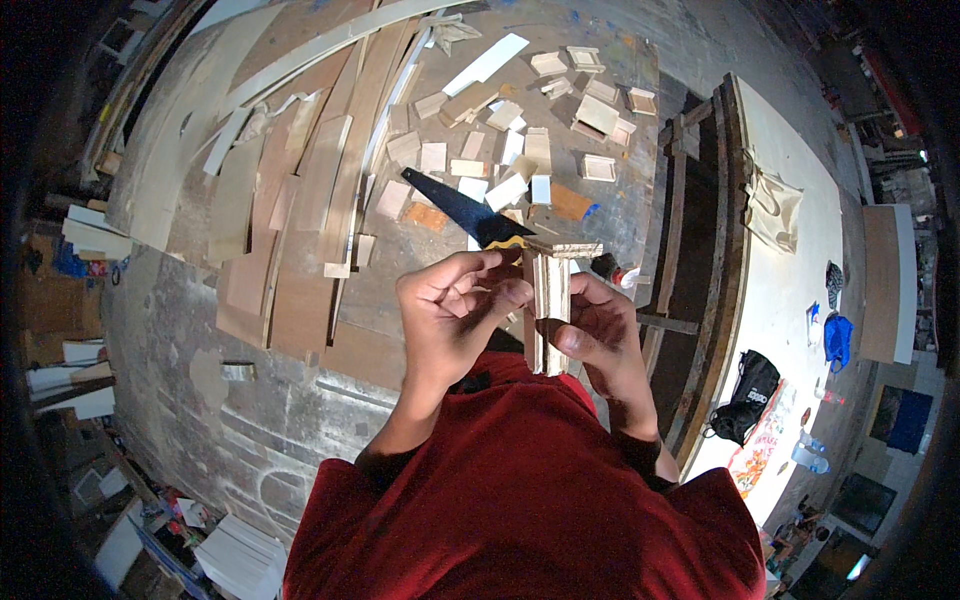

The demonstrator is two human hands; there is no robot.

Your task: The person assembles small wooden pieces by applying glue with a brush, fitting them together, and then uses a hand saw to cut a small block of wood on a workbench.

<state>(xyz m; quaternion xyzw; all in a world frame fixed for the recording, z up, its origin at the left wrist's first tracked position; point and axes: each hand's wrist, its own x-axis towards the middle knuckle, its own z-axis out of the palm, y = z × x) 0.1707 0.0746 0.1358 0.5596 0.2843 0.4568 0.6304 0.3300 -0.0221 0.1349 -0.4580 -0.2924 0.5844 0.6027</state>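
I hold a stack of small plywood pieces (550,300) upright in front of my red top, with layered edges facing up and a short piece (578,247) lying crosswise at its far end. My left hand (445,315) pinches the stack from the left, fingers curled and thumb against its side. My right hand (607,350) grips it from the right, thumb across the lower part. Just beyond my hands, a handsaw (450,198) with a dark blade and yellow handle lies among scattered wood offcuts (542,150); its grip is partly hidden.
Long boards and sheets (300,210) cover the left of the work surface. At right stands a pale-topped table (775,290) with a cloth bag (772,205), black bag (742,395), blue bag (838,340) and plastic bottle (810,450). Wood piles (95,235) line the far left.
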